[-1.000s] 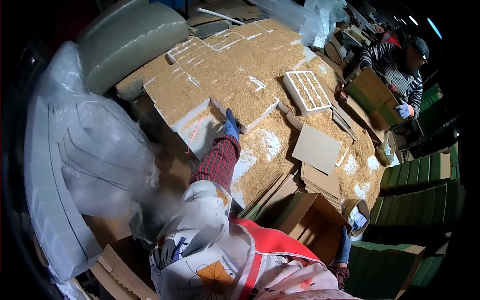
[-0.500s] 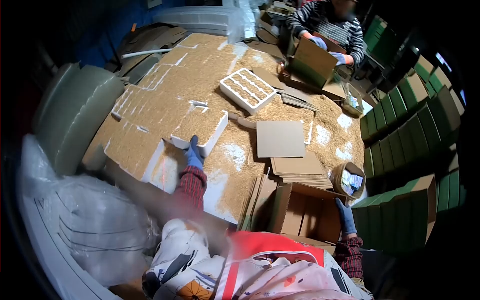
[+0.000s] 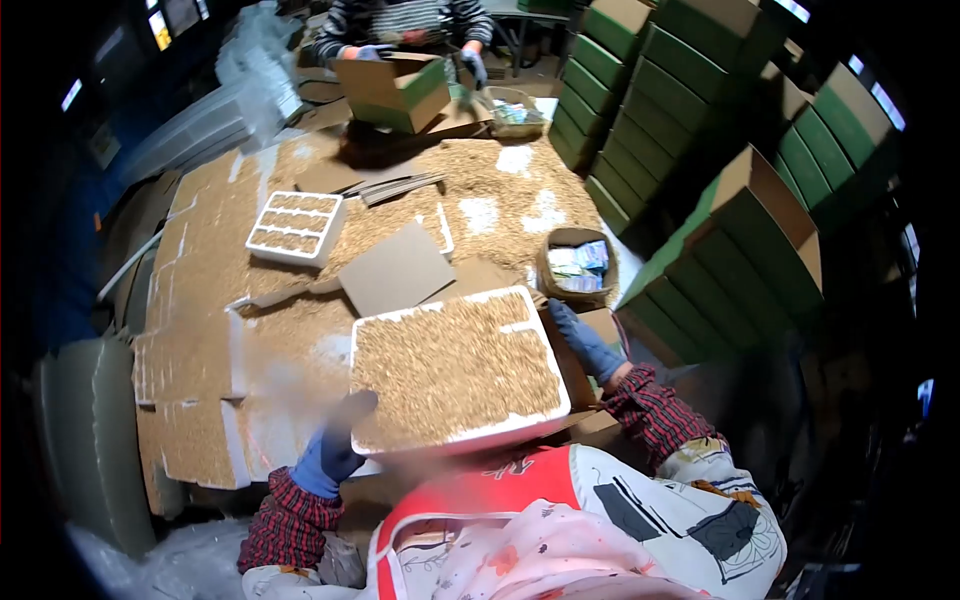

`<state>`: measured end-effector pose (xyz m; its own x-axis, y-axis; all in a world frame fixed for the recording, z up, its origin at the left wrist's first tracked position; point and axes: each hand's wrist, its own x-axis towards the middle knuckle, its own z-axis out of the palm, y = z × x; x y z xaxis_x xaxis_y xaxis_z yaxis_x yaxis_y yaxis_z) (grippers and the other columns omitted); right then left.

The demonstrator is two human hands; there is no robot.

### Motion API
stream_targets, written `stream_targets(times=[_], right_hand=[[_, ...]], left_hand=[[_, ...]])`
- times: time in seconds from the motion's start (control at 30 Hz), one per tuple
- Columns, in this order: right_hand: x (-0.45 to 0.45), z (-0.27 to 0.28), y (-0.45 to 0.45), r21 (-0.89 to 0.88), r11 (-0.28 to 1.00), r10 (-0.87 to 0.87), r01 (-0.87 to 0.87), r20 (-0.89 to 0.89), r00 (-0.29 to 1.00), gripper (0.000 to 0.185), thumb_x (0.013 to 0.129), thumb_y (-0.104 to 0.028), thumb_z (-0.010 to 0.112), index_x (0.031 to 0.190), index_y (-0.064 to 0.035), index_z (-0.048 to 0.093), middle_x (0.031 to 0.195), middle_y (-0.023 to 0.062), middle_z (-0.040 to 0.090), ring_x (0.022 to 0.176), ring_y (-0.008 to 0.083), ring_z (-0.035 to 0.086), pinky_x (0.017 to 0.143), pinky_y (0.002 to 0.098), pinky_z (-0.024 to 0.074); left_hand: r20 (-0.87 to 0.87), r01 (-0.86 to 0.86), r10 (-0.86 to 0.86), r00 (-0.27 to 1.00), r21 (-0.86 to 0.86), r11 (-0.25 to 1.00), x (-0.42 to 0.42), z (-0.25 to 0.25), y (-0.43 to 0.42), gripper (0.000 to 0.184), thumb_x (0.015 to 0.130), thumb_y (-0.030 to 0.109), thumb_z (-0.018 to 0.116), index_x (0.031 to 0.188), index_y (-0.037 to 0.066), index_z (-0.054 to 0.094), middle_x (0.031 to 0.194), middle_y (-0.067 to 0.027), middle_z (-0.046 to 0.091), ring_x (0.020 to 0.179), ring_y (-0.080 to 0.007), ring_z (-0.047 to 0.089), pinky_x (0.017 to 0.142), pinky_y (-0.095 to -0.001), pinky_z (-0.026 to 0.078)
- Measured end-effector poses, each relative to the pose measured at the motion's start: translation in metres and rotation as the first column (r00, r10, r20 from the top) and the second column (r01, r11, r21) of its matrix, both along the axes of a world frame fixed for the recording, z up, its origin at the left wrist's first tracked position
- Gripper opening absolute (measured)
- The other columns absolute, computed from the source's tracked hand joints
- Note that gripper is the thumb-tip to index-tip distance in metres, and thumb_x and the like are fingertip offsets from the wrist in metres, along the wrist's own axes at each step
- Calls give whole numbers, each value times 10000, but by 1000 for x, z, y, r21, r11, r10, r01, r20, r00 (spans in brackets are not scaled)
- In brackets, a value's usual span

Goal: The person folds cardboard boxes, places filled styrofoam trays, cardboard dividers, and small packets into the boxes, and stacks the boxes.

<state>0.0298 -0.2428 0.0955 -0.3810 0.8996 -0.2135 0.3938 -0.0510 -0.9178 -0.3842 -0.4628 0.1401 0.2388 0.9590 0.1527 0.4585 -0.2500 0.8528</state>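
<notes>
Filled tray (image 3: 455,375) moved most: half a second earlier my left hand (image 3: 335,450) was down at the tray block, and by this frame a tray was up in front of my apron, over the near edge of the worktable (image 3: 478,215). Left hand gripped its left side by the near corner, thumb over the rim. Right hand (image 3: 588,340), earlier against the carton wall, lay at the tray's right edge near the far corner, fingers stretched out; can't tell if it took any weight.

Progress, my judgement: one tray lifted clear, full of straw-coloured granules, not yet set down. More filled trays (image 3: 190,350) remained side by side along the worktable's left edge, so plenty was left.

Open carton (image 3: 572,372) sat partly hidden behind the tray's right side. Beyond the tray's far edge lay a grey cardboard sheet (image 3: 395,268); past it, flat cardboard strips (image 3: 400,190), with a divided white tray (image 3: 297,225) to their left. Basket (image 3: 580,296) of packets stood near the worktable's right edge. At the far edge, a co-worker (image 3: 405,20) was at another carton (image 3: 395,95); green cartons (image 3: 660,90) were stacked off the far right corner.
</notes>
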Motion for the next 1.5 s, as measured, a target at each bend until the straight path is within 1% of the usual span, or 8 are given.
stream_targets(times=[0.23,0.47,0.6,0.77,0.87,1.03,1.33,1.5], right_hand=[[-2,9,-4,-123,991,-59,42,-141,988,756,974,-603,289,1370,27,424,1338,117,511,1176,183,475,1042,279,334],[-4,49,-15,-471,882,-208,-9,-407,890,756,977,-609,239,1359,8,451,1315,123,531,1167,185,483,1044,307,337],[5,40,-8,-305,952,-91,11,-251,964,743,987,-592,224,1337,13,476,1287,107,549,1149,175,497,1019,286,356],[36,-8,57,-574,814,-247,-93,-486,838,504,958,-433,479,1189,4,577,1109,64,649,988,188,606,890,333,469],[52,-51,148,260,957,-122,130,-50,991,485,892,-474,542,1086,-42,645,1035,78,680,949,226,638,847,377,491],[23,-77,182,310,932,-224,-185,899,376,424,865,-470,525,1068,-138,694,1238,124,551,1153,321,501,974,460,356],[68,-110,173,647,761,-419,38,447,790,260,833,-267,538,1018,-173,695,1261,46,570,1211,252,480,1009,448,332],[95,-116,168,523,839,-392,153,383,836,297,847,-248,555,1087,-140,693,1299,107,568,1167,299,534,1015,401,399]], left_hand=[[534,183,360,765,-716,674,76,88,58,582,910,270,572,1399,30,367,1333,-128,502,1210,-239,519,1020,-362,420],[372,5,293,881,-626,780,120,77,72,656,904,228,597,1446,34,281,1327,-118,502,1200,-208,505,1012,-341,412],[94,-134,244,965,-626,768,130,86,70,701,883,208,628,1464,74,259,1179,-56,559,869,-107,569,705,-275,497],[-77,-228,218,973,-491,841,142,45,57,784,881,325,629,1450,23,182,827,-106,625,615,-166,571,550,-322,471],[-356,-281,125,926,-429,858,153,40,56,721,867,439,621,1345,-36,368,756,-169,655,640,-291,657,603,-408,511],[-797,-411,52,601,-253,876,179,31,54,558,870,537,539,1040,7,569,813,-193,674,721,-350,666,663,-452,518],[-42,-616,615,788,-42,787,64,16,126,354,888,215,646,1155,-13,603,876,-132,676,748,-182,644,682,-283,504],[-327,-781,722,609,-90,618,-53,-162,201,922,801,531,657,1426,-41,294,1462,-248,336,1361,-376,313,1115,-409,276]])
